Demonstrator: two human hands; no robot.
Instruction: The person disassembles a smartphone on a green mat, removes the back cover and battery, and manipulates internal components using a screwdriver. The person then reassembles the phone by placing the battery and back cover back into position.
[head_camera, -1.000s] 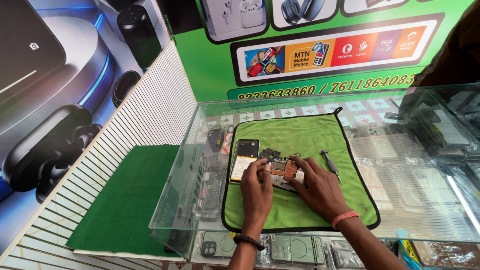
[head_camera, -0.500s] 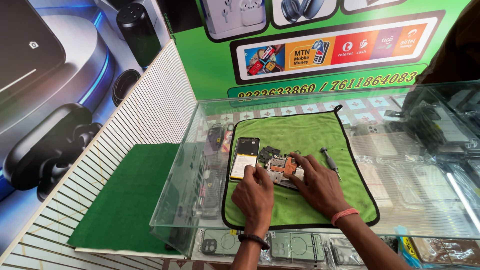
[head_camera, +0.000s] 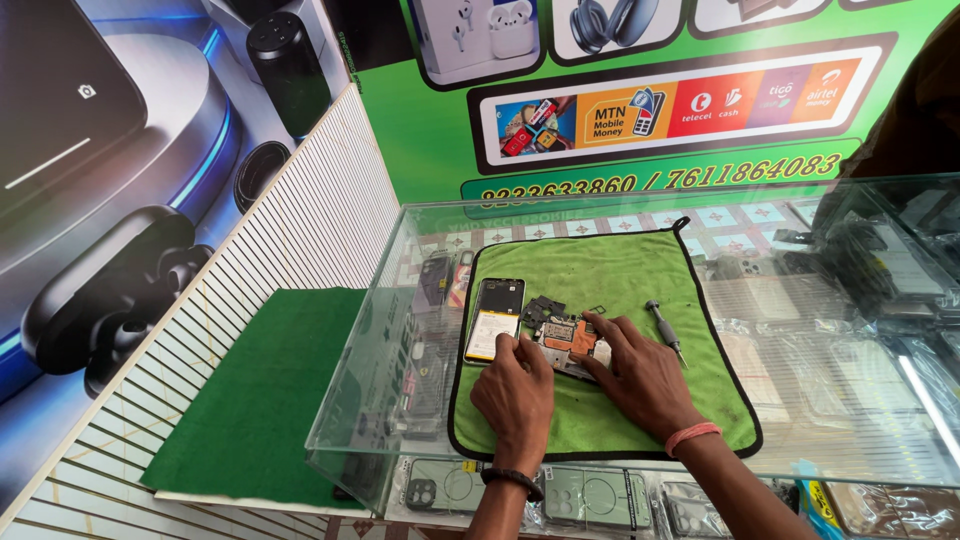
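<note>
A green cloth (head_camera: 610, 270) lies on a glass counter top (head_camera: 800, 300). On it rests an opened phone body (head_camera: 494, 318) with a pale battery showing. Beside it sits a circuit board (head_camera: 566, 340) with an orange patch, and small dark parts (head_camera: 540, 308) lie just behind it. My left hand (head_camera: 515, 395) rests on the cloth, fingertips touching the near edge of the phone and board. My right hand (head_camera: 640, 375) has its fingers on the board's right side. A small screwdriver (head_camera: 664, 328) lies just right of my right hand.
Under the glass are phone cases (head_camera: 590, 495) and packaged accessories (head_camera: 860, 330). A darker green mat (head_camera: 260, 390) lies on a lower shelf to the left. A green poster (head_camera: 640, 110) backs the counter, and a ribbed white wall panel (head_camera: 250, 290) runs along the left.
Both hands stay on the board and phone, with only slight finger shifts. The view has moved a little.
</note>
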